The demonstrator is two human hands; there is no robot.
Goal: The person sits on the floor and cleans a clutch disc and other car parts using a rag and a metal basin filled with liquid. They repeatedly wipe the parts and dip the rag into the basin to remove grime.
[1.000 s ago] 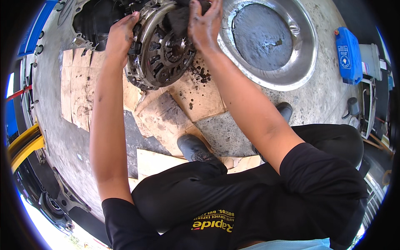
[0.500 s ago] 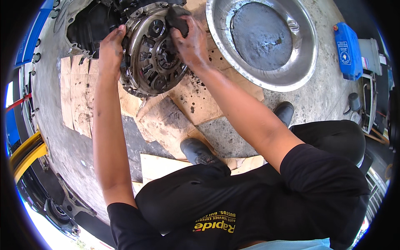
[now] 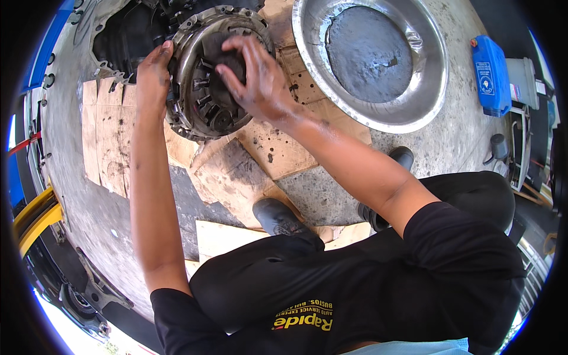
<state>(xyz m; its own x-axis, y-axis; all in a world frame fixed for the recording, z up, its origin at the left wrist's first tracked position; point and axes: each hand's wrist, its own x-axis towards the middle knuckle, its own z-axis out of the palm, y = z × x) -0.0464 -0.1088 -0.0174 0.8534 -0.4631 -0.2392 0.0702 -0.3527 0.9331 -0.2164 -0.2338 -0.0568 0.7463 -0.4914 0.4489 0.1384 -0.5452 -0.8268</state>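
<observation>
A round, greasy metal clutch pressure plate stands tilted on pieces of cardboard on the concrete floor. My left hand grips its left rim. My right hand presses a dark sponge-like pad against the plate's face near its top, with the fingers spread over the pad. Both hands are smeared with black grime.
A wide shiny metal basin with dark liquid lies at the upper right. A blue plastic container stands at the far right. A dark machine part sits behind the plate. My black shoes rest on the cardboard.
The plate has tipped and come nearer to me. My right hand slid from its upper rim down onto its face with the pad. My left hand stays on the left rim.
</observation>
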